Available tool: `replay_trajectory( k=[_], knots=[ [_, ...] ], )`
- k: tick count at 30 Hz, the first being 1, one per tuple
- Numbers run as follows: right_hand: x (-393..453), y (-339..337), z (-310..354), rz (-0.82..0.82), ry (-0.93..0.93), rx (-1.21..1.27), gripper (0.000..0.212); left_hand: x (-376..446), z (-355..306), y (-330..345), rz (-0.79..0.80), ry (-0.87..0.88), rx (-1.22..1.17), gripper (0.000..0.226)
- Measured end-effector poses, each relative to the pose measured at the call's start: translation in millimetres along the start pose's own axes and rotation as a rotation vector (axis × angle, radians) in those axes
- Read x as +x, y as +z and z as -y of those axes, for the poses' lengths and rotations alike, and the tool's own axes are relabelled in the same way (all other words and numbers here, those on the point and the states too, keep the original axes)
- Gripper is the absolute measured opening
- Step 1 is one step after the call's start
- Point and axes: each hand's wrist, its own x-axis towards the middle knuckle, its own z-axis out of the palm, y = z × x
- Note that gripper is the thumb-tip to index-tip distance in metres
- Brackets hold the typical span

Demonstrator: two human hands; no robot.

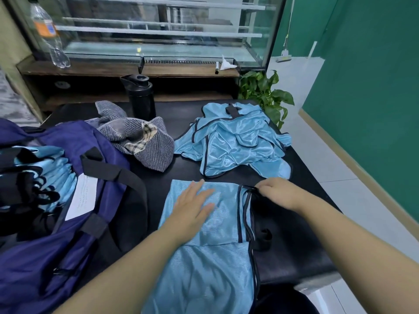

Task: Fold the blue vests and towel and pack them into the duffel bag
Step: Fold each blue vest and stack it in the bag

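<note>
I've got a light blue vest of shiny mesh fabric with dark trim spread on the black desk, its long axis running from the near edge, where it hangs over, away toward the far side; the far part is folded back over itself into a flat rectangle. My left hand lies flat on that folded panel, fingers straight and slightly spread, pointing away and to the right. My right hand sits at the vest's right edge, its grip pinching the dark trim strap between thumb and fingertips. Beyond it, a crumpled pile of blue vests lies in loose glossy folds. Left of that is a bunched grey ribbed towel with a checked patch. At far left the navy duffel bag stands open, soft nylon with black straps, holding folded blue vests.
</note>
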Motion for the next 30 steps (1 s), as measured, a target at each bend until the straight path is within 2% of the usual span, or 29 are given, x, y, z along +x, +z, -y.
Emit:
replay_trajectory(
  k=[3, 7, 11, 14, 16, 20, 22, 24, 27, 30],
  knots=[
    [0, 0, 15, -0.065, -0.006, -0.107, 0.054, 14, 13, -21, -0.082, -0.073, 0.126, 0.046],
    [6, 7, 47, -0.124, -0.149, -0.123, 0.051, 34, 24, -47, 0.053, -0.196, 0.299, 0.052],
    [21, 16, 65, 0.037, -0.161, -0.236, 0.059, 49, 26, -60, 0.171, -0.195, 0.393, 0.052],
    [29, 9, 71, 0.215, -0.079, -0.343, 0.065, 60, 23, -63, 0.278, -0.19, 0.467, 0.035],
    [32, 4, 72, 0.279, -0.04, -0.423, 0.063, 65, 22, -66, 0.336, -0.197, 0.528, 0.022],
    [39, 4, 69, 0.281, -0.049, -0.46, 0.044, 69, 27, -74, 0.402, -0.184, 0.637, 0.023],
    [43, 7, 67, 0.2, -0.083, -0.441, 0.03, 70, 30, -79, 0.331, -0.186, 0.613, 0.015],
    [45, 8, 66, 0.072, -0.096, -0.411, 0.026, 71, 31, -86, 0.194, -0.178, 0.573, 0.013],
    [43, 4, 68, -0.225, -0.149, -0.341, 0.021, 68, 29, -97, -0.086, -0.131, 0.514, 0.01],
    [34, 1, 67, -0.532, -0.28, -0.279, 0.012, 56, 24, -109, -0.349, -0.071, 0.448, 0.02]
  ],
)
